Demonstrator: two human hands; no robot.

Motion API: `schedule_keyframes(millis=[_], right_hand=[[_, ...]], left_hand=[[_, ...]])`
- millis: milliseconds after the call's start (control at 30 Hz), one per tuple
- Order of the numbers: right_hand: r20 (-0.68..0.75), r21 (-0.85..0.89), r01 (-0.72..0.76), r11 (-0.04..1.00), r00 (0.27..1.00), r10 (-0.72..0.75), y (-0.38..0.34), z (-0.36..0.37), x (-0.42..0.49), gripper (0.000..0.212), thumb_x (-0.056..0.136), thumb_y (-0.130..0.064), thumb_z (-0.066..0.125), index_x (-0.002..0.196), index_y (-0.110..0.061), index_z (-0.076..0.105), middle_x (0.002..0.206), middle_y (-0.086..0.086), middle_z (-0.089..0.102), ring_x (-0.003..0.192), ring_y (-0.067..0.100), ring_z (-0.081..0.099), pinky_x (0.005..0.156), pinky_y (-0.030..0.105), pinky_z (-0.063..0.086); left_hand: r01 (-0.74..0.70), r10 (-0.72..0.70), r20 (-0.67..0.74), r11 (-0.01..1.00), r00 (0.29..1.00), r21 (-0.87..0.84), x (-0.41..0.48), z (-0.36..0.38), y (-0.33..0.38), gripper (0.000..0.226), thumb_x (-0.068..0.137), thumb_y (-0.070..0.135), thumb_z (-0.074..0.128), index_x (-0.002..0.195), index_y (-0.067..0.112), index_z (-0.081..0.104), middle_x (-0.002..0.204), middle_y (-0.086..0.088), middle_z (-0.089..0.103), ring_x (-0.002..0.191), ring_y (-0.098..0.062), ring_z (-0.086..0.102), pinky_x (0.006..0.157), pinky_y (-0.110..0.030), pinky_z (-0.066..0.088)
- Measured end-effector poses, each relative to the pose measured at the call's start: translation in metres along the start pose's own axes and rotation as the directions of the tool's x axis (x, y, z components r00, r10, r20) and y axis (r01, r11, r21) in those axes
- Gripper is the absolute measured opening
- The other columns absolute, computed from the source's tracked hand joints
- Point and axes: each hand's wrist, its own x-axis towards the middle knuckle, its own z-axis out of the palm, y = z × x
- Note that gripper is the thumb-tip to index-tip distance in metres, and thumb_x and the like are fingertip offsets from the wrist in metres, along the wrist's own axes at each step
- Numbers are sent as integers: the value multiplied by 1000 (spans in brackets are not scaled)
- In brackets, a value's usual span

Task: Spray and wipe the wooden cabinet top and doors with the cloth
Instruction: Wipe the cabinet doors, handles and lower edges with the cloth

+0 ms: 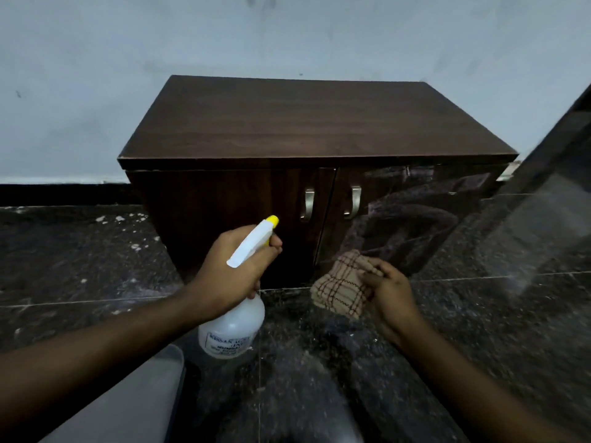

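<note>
Curled round the spray bottle (233, 327), our left grip (233, 273) holds it at lower centre, its yellow nozzle (272, 221) facing the left door (224, 212). Our right grip (390, 295) pinches the bunched checked cloth (342, 289) just before the right door (415, 212). The cabinet top (303, 123) lies mid-frame. We judge mist could overshoot onto the floor (80, 266), and the cloth could snag on the metal handles (307, 204). A dark slanted panel (543, 193) at the right edge crowds that door.

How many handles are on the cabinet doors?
2. The left handle is on the left door, the right handle on the right door, both beside the middle gap. None seem hidden.
</note>
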Motion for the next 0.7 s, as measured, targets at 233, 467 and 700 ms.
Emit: schedule_keyframes(millis=[233,467,700], right_hand=[[110,664,-182,726,983,146,-33,-60,-29,43,106,-26,43,135,-2,64,133,21,66,114,37,70,87,61,58],[22,734,-68,675,997,77,-31,-73,-31,49,106,-37,44,137,-4,62,133,20,66,118,37,67,83,61,59],[-133,641,66,765,991,26,-30,-55,-7,41,101,-9,48,140,-6,58,134,22,65,124,38,62,93,55,57]], left_hand=[[-145,133,137,986,982,78,26,64,12,11,96,21,63,94,15,72,65,-5,61,47,-10,52,50,-35,43],[-239,236,41,967,971,88,43,126,-3,11,97,19,62,92,13,70,70,-10,64,59,-23,58,54,-42,46],[-336,330,60,932,942,135,45,159,11,15,95,17,62,85,7,65,70,-6,60,62,-25,57,58,-48,46]])
